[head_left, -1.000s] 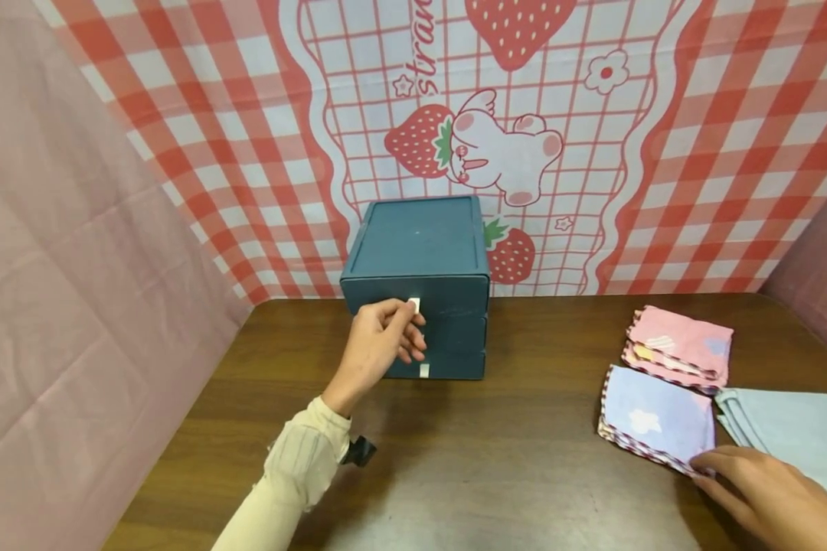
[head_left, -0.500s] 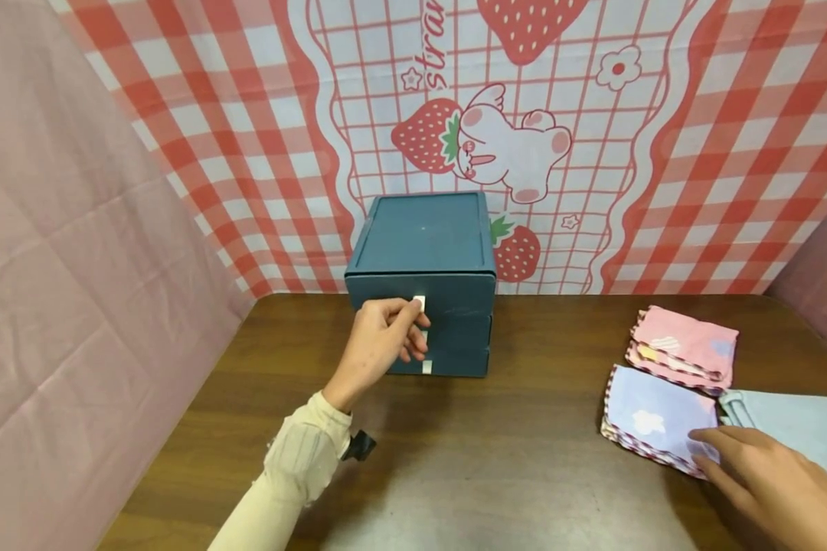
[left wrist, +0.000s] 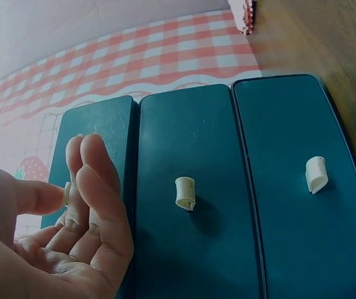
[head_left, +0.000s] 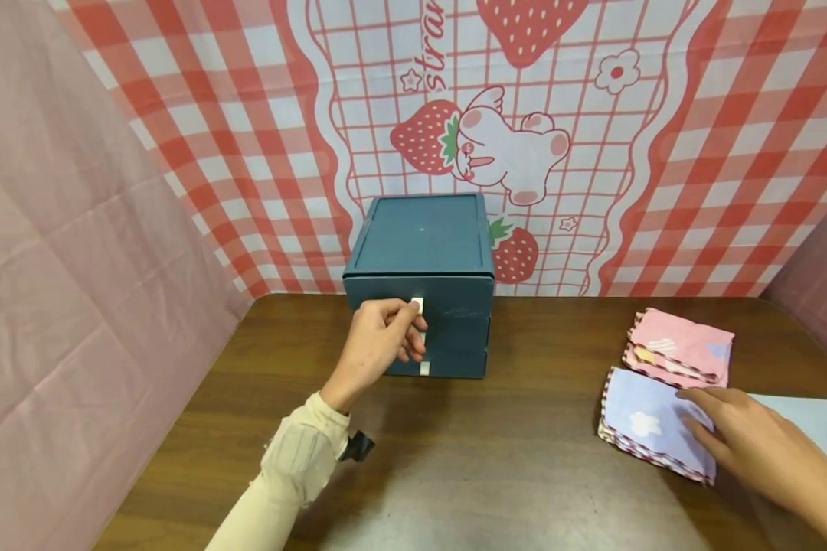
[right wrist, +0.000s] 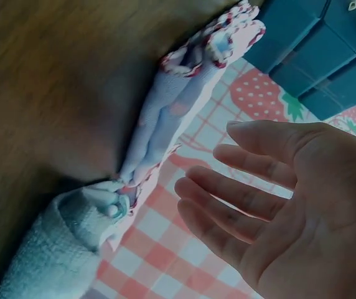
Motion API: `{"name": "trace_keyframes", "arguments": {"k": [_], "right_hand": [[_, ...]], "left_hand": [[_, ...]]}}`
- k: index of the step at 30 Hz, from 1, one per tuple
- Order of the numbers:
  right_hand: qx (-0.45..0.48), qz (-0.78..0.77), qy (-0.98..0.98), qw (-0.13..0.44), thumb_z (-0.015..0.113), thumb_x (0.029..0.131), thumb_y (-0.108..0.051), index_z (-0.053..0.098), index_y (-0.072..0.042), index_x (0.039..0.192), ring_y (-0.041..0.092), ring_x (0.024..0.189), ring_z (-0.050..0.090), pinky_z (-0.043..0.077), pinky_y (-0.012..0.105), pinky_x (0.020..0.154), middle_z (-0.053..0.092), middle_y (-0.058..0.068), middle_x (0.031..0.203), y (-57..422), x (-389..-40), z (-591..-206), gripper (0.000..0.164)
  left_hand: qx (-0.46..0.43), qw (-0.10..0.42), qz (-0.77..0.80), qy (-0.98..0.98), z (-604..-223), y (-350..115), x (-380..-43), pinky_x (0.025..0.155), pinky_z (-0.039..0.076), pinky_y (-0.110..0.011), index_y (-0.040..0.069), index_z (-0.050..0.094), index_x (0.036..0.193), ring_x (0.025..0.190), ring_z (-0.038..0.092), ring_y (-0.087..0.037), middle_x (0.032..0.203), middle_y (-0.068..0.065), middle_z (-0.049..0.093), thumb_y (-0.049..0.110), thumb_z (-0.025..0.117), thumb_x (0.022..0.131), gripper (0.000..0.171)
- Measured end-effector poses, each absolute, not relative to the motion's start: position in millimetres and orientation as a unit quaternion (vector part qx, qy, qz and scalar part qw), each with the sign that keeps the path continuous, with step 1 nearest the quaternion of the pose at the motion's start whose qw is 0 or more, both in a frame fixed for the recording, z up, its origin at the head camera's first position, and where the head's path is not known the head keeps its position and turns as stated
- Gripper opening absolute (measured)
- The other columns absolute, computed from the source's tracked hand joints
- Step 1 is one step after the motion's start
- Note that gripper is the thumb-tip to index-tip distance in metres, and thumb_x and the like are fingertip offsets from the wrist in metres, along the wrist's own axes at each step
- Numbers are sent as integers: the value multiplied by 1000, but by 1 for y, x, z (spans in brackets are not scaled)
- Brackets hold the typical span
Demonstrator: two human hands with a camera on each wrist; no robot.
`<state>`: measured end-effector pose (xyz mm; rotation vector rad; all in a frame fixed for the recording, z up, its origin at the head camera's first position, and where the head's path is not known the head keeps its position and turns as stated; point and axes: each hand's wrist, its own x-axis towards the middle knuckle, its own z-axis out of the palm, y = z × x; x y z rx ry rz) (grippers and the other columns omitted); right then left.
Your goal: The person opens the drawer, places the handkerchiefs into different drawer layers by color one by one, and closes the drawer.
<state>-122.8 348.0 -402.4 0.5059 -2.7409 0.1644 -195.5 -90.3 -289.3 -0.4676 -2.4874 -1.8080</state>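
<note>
In the head view a dark teal drawer box [head_left: 423,233] stands at the back of the table. My left hand [head_left: 375,344] pinches the white pull tab [head_left: 418,304] of its top drawer [head_left: 458,297] between thumb and finger. That drawer's front sits slightly forward of the box. Two more tabs show in the left wrist view: the middle tab [left wrist: 185,193] and the bottom tab [left wrist: 316,174]. On the right, my right hand [head_left: 751,432] hovers over a folded lavender cloth [head_left: 644,421], fingers extended and apart. The right wrist view shows this hand [right wrist: 290,193] holding nothing.
Behind the lavender cloth lies a folded pink cloth [head_left: 689,340]. A pale blue-green cloth [head_left: 816,417] lies at the right, partly hidden by my right hand. A red-and-white checked backdrop [head_left: 262,176] hangs behind the wooden table [head_left: 510,459], with pink fabric [head_left: 89,268] at the left.
My right hand has moved up and away from the lavender cloth's near corner to above its right side. The top drawer has come forward slightly, with my left hand still pinching its tab.
</note>
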Motion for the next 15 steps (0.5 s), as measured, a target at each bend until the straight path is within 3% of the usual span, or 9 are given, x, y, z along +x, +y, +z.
{"name": "trace_keyframes", "arguments": {"k": [11, 15], "right_hand": [[203, 42, -958, 198, 83, 64, 1, 66, 7, 98, 43, 79, 65, 52, 60, 67, 66, 24, 87, 358, -139, -409, 39], [178, 24, -966, 185, 83, 66, -4, 66, 8, 95, 45, 78, 64, 51, 60, 65, 66, 26, 86, 361, -141, -410, 36]], "left_hand": [[-152, 15, -587, -795, -290, -90, -195, 61, 58, -53, -4, 67, 83, 60, 68, -36, 68, -24, 66, 14, 50, 105, 34], [-153, 15, -587, -795, -290, -90, -195, 61, 58, -54, -4, 67, 83, 61, 68, -37, 68, -25, 66, 13, 50, 105, 33]]}}
